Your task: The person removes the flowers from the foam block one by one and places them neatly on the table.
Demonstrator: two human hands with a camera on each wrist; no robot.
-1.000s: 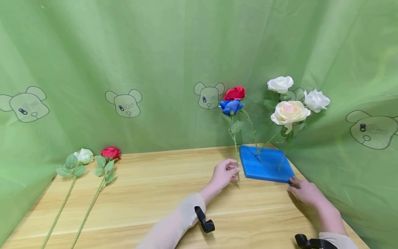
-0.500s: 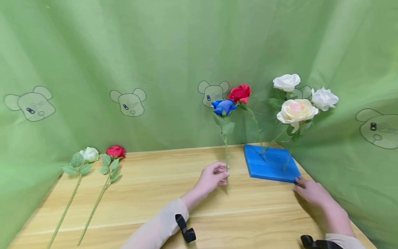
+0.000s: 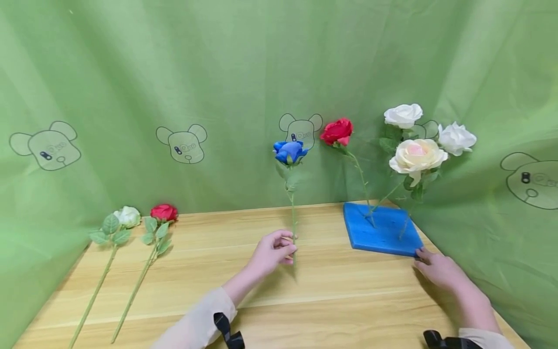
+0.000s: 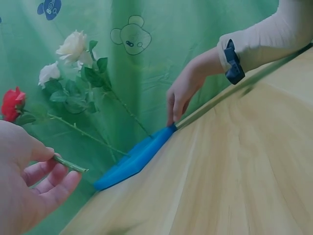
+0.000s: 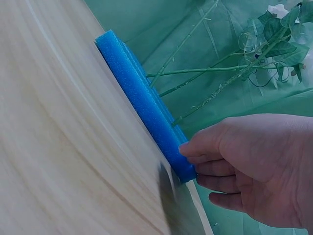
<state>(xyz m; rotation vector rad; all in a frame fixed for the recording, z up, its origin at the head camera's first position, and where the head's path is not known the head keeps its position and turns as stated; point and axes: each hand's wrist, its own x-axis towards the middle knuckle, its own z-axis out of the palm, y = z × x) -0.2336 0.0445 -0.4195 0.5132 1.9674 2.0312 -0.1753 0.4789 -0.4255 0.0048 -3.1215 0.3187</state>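
In the head view my left hand [image 3: 269, 254] pinches the lower stem of a blue rose [image 3: 290, 152], held upright over the table left of a blue foam board [image 3: 375, 238]. The stem's cut end [image 4: 72, 165] pokes out past the fingertips in the left wrist view. My right hand [image 5: 254, 169] grips the board's near right corner, thumb and fingers on either side of it. Standing in the board are a red rose [image 3: 337, 132] leaning left, a cream rose [image 3: 416, 156] with a pink centre, and two white roses [image 3: 403, 115] behind it.
On the left of the wooden table [image 3: 209, 271] lie a white rose [image 3: 129, 216] and another red rose [image 3: 164, 212], stems toward me. A green curtain [image 3: 235, 72] with bear-head prints hangs behind and along both sides. The board sits near the table's right edge.
My left hand has moved left with the blue rose, away from the board and the standing red rose. The right hand stays at the board's corner; the head view has shifted slightly.
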